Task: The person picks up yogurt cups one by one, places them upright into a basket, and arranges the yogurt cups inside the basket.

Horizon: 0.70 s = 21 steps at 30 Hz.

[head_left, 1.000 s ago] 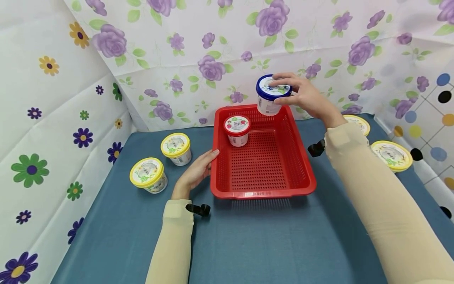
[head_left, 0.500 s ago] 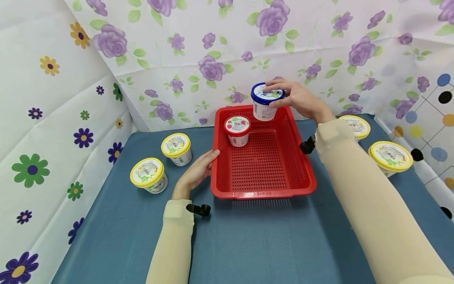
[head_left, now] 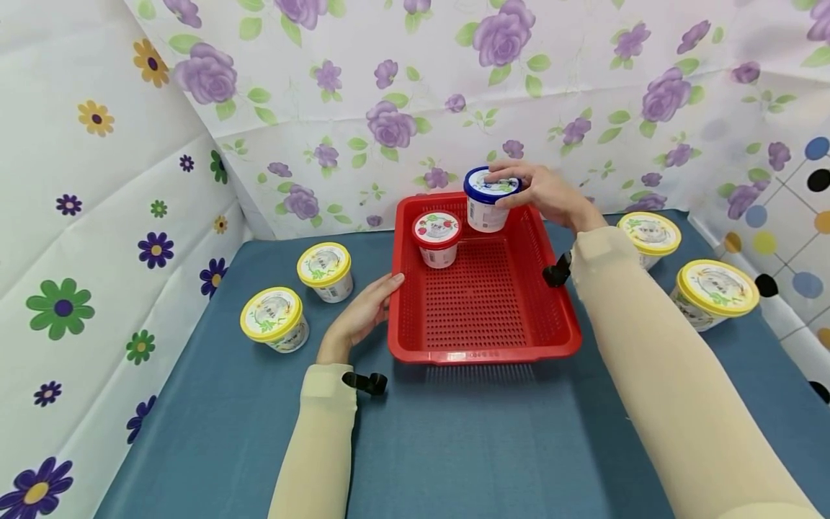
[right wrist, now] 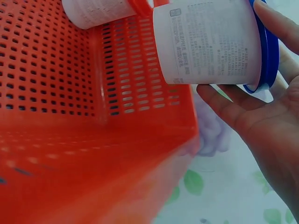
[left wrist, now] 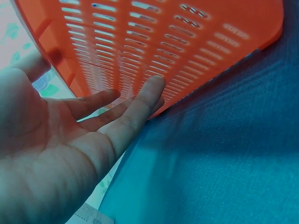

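My right hand (head_left: 541, 191) grips a white tub with a blue lid (head_left: 488, 209) from above, fingers spread across and around the lid. The tub is upright, inside the back part of the red perforated basket (head_left: 483, 356) in the head view. In the right wrist view, the tub's printed side (right wrist: 210, 46) fills the top, close to the basket wall. A tub with a red lid (head_left: 437, 239) stands in the basket's back left corner. My left hand (head_left: 359, 317) is at the basket's left side, its thumb at the rim and its fingers (left wrist: 135, 112) extended along the outer wall.
Two yellow-lidded tubs (head_left: 274, 319) (head_left: 326, 272) stand on the blue cloth left of the basket. Two more yellow-lidded tubs (head_left: 713, 292) (head_left: 650, 234) are at the right, partly behind my right sleeve. Flowered sheets (head_left: 363, 79) hang behind the table.
My right hand has lowered the blue-lidded tub and brought it slightly left, down into the back of the basket. The left hand and the other tubs have stayed in place.
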Motion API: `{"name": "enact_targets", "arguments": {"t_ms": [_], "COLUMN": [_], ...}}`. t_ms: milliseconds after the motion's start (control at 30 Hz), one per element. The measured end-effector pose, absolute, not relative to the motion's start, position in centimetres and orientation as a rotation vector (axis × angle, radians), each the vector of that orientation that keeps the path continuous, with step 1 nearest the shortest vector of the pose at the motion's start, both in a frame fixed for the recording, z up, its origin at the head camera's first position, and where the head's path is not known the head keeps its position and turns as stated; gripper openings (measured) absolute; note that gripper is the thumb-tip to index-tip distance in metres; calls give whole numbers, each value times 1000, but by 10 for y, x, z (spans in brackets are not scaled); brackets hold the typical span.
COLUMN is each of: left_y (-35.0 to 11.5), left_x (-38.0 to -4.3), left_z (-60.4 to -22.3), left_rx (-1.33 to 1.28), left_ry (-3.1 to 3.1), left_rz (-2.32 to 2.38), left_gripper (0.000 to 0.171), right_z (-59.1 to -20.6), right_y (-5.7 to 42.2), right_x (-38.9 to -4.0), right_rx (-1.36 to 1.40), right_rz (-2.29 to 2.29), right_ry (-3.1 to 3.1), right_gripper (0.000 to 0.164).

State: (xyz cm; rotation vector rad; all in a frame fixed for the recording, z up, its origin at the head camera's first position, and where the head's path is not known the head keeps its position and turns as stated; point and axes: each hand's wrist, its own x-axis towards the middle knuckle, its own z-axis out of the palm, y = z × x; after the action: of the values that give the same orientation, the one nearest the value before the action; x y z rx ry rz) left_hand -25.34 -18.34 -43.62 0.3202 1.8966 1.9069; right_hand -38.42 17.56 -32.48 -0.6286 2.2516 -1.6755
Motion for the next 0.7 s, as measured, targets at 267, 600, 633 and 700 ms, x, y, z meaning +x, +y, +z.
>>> {"name": "enact_targets", "arguments": {"t_ms": [267,600,633,700], "left_y": [-184,-185,-185,-185], "left_x": [-253,-253,-253,-254], "left_z": [-437,-437,-437,-438], "left_rx": [327,332,334,336], "left_ry": [1898,1909,1909,1910], "left_rz": [1910,1899,1899,1899], "left_gripper": [59,60,61,61], "right_z": [-341,-349,-350,-353], "right_y": [173,170,170,170], "right_x": [-385,-386,-386,-386], "right_rx": [-607,-529,-521,-509], "right_rz": [-1674,-1664,-1668,-1664], "right_ry": [2263,2216,2205,2200], "right_gripper": [55,57,57,57]}}
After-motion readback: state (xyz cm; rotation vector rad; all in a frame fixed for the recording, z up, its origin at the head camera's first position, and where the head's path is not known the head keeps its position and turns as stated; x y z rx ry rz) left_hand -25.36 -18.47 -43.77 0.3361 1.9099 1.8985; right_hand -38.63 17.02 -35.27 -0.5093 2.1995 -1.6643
